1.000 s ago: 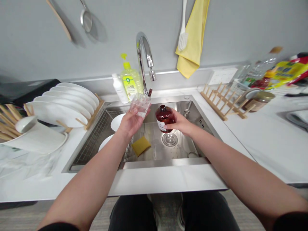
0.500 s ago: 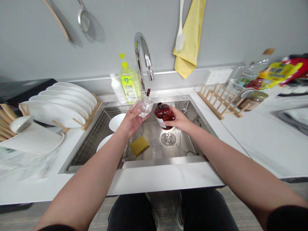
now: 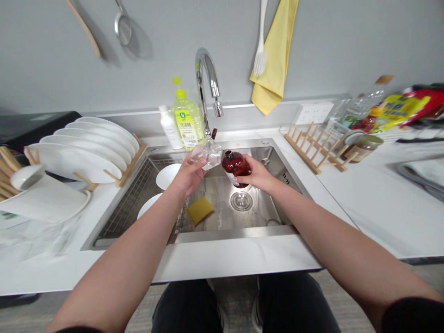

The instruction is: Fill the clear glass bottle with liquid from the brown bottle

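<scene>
Head: left hand's cup, right hand's bottle, inside sink rim.

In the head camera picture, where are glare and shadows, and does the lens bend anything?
Head view: glare lies on the steel sink floor around the drain strainer; the hanging mesh strainer casts a soft shadow; the wide lens stretches the right forearm toward the corner.

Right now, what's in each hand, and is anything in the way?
Left hand holding clear cup; right hand gripping amber bottle; both over sink; faucet close behind cup.
</scene>
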The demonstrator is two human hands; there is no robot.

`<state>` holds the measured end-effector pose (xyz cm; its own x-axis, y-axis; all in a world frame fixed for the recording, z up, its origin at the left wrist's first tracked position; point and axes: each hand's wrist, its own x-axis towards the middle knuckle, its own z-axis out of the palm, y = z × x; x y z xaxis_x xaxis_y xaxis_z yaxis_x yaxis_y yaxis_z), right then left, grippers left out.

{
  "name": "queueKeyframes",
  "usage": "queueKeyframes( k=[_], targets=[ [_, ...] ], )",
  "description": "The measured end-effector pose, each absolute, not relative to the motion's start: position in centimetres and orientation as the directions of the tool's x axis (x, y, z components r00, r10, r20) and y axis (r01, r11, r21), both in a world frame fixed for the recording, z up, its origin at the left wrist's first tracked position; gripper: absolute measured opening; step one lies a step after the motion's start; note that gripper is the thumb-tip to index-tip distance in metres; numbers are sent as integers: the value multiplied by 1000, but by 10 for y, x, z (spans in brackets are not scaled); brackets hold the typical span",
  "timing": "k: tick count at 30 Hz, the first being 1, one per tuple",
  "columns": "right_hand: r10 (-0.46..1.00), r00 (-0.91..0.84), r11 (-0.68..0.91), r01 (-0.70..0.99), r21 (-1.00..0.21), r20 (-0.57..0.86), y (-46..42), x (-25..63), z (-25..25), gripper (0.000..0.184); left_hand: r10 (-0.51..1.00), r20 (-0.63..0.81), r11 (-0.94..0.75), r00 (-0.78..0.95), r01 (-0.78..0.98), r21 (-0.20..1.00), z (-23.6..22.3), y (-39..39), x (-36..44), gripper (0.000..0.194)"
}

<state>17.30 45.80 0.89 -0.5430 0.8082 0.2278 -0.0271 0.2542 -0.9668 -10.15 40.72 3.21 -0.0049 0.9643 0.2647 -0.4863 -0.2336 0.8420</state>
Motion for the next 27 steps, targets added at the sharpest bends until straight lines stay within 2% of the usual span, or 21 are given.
queueKeyframes(
  k=[12, 21, 27],
  targets=[
    [831, -513, 275, 41, -960, 216, 460, 174, 5, 82, 957, 289, -261, -3, -442, 858, 29, 410, -102, 69],
    [821, -530, 305, 91, -948, 213, 465, 176, 0, 80, 960, 275, -268, -46, -424, 865, 28, 412, -104, 63],
    [827, -526, 281, 80, -957, 199, 462, 176, 3, 81, 964, 264, -255, -34, -400, 880, 27, 414, -106, 68]
  ],
)
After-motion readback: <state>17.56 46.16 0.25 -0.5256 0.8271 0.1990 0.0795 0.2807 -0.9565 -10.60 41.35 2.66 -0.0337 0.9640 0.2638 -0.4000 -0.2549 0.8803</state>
